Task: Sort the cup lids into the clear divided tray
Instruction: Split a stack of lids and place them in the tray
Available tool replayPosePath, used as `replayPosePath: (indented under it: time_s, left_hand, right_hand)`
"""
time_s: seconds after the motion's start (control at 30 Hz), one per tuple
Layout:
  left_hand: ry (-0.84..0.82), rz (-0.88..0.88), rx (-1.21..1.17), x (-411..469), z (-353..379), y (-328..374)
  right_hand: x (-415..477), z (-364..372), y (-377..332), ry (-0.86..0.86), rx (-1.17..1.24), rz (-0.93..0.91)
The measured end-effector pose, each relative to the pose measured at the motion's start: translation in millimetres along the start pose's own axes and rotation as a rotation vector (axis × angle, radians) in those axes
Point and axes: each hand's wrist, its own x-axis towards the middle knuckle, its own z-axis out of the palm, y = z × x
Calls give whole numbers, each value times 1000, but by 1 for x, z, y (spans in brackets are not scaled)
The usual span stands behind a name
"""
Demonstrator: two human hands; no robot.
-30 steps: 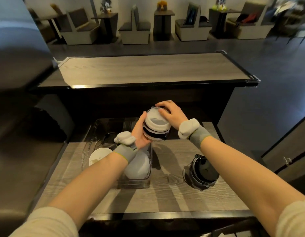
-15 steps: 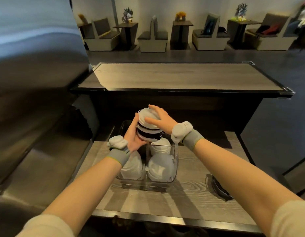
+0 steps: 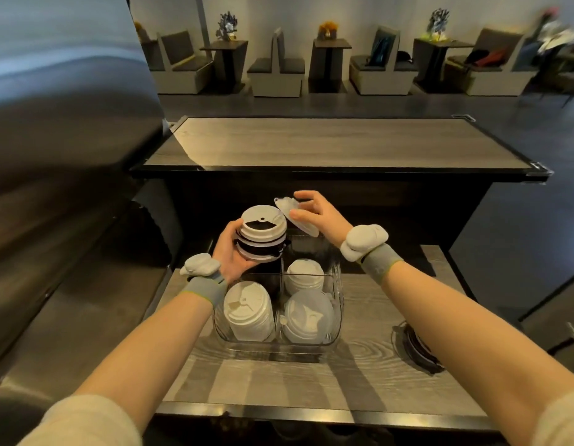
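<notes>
**A:** Where are the lids sitting right now?

**B:** The left hand point(image 3: 231, 252) is gripping a mixed stack of lids point(image 3: 262, 235), its fingers curling round the side, and is holding it above the far-left compartment of the clear divided tray point(image 3: 276, 346). The right hand point(image 3: 321, 217) is pinching a single white lid point(image 3: 293, 215) by its edge, tilted, just beside the stack's top.

**A:** What are you worrying about?

**B:** That pinch is looking thin, so I'm picturing the lid slipping onto the bench point(image 3: 279, 381) or dropping into the wrong compartment. The stack is mixing black and white lids, seemingly loosely nested, so I'm thinking a tilt of the left hand risks spilling it. Sorted lids point(image 3: 248, 312) are already sitting in three compartments, so space is getting tight.
</notes>
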Motion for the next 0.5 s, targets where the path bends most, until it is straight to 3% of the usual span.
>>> replayPosePath:
  time_s: [0.2,0.5]
  left_hand:
    - [22,17,10,2,3,9]
    - [32,24,13,-1,-2,2]
  right_hand:
    - [-23,-1,19,-446,-420,196]
    - [-49,24,74,-567,-933,-39]
